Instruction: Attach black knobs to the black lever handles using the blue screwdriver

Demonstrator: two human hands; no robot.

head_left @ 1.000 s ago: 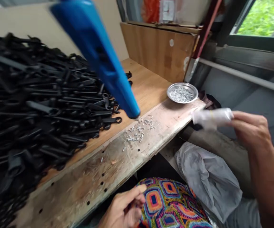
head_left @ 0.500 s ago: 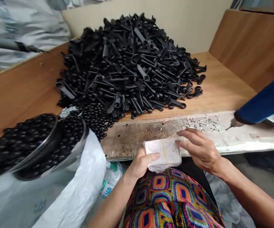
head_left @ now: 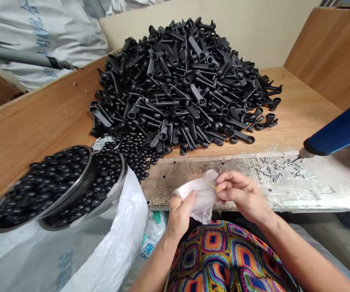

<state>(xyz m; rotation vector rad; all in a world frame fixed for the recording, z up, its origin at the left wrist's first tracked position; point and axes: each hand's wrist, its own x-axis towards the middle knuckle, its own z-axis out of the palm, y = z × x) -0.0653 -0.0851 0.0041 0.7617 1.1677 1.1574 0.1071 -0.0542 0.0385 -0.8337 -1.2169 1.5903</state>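
Note:
My left hand [head_left: 179, 217] grips a stack of thin clear plastic bags [head_left: 197, 198], thumb on top and fingers underneath. A yellow rubber band [head_left: 212, 185] runs off the stack's right side. The fingers of my right hand [head_left: 243, 194] are pinched together on that band at the stack's edge. The bags' loose ends stick up and hang down near the right fingertips. Both hands are above my lap, at the front edge of the workbench [head_left: 169, 190].
Black plastic crank handles [head_left: 175, 89] form a large pile behind. Two metal bowls [head_left: 85, 174] of black knobs [head_left: 56, 174] stand left, beside a white sack [head_left: 129, 202]. Small metal pins [head_left: 274, 168] lie at right beneath a blue power screwdriver [head_left: 342, 125]. Another screwdriver [head_left: 26, 56] juts in upper left.
My right fingers have closed from a spread pose onto the rubber band and pulled it toward the stack's right edge. The stack is tilted and its loose plastic stands up. The view has shifted slightly.

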